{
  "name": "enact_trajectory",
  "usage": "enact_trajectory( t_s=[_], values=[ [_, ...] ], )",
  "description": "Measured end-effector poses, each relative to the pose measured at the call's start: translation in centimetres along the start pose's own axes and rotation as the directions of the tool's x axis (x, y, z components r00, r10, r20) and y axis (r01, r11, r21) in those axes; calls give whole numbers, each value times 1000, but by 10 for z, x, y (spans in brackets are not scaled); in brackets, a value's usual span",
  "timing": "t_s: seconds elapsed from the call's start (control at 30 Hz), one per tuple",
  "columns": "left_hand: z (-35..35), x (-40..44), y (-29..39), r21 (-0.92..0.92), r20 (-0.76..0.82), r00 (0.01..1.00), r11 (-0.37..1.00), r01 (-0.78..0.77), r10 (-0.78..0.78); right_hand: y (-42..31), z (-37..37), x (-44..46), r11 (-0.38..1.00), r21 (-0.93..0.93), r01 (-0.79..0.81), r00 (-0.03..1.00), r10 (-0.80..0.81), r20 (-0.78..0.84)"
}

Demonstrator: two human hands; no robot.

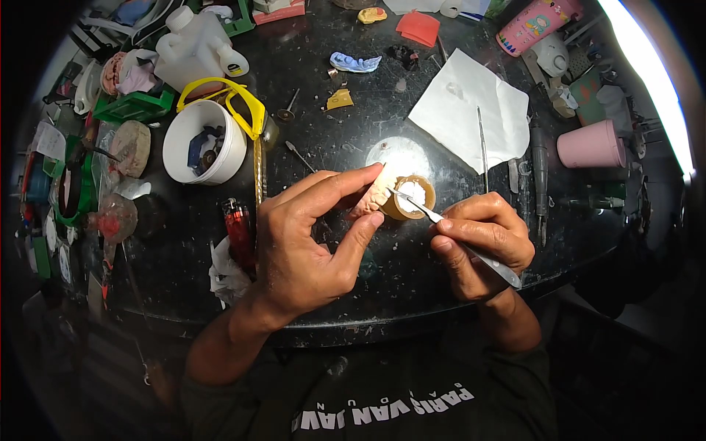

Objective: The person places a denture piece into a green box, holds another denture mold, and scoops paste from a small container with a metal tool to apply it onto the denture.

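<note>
My left hand (312,239) pinches a pink and whitish dental model with teeth (376,192) between thumb and fingertips, holding it tilted above the table. My right hand (489,242) grips a metal dental carver (426,212) like a pen. Its thin tip is at the teeth of the model; whether it touches them I cannot tell. Just behind and to the right of the model stands a small tan cup (399,209) with white material inside. A bright round pale patch (397,152) lies on the table behind the cup.
On the dark table (353,309), a white tub (173,158) and yellow goggles (254,110) stand left, near a red lighter (237,228). White paper (471,103) with a thin metal tool (482,143) lies right, near a handpiece (540,173) and pink cup (592,143). Blue impression material (355,63) lies behind.
</note>
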State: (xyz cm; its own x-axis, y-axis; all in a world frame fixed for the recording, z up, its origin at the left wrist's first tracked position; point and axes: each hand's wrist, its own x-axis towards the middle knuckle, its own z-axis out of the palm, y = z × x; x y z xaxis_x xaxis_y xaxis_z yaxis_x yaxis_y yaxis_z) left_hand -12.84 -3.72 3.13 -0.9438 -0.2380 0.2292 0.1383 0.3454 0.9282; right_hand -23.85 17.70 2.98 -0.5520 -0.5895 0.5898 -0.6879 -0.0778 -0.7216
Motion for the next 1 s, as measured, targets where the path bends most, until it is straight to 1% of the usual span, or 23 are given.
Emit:
enact_trajectory(
  t_s=[0.3,0.4,0.87,1.0],
  values=[
    [0,0,1,-1,-4,1000,1000,3,-3,-1,1,1,1000,4,10,1000,-10,-3],
    [1,0,-1,7,-10,1000,1000,-17,18,-1,0,1,1000,0,11,1000,-11,3],
    [-2,0,0,31,6,1000,1000,-2,2,-2,1,2,1000,0,25,1000,-25,15],
    [0,0,-1,-4,-3,1000,1000,-8,8,-1,0,-1,1000,-11,13,1000,-13,-25]
  ],
)
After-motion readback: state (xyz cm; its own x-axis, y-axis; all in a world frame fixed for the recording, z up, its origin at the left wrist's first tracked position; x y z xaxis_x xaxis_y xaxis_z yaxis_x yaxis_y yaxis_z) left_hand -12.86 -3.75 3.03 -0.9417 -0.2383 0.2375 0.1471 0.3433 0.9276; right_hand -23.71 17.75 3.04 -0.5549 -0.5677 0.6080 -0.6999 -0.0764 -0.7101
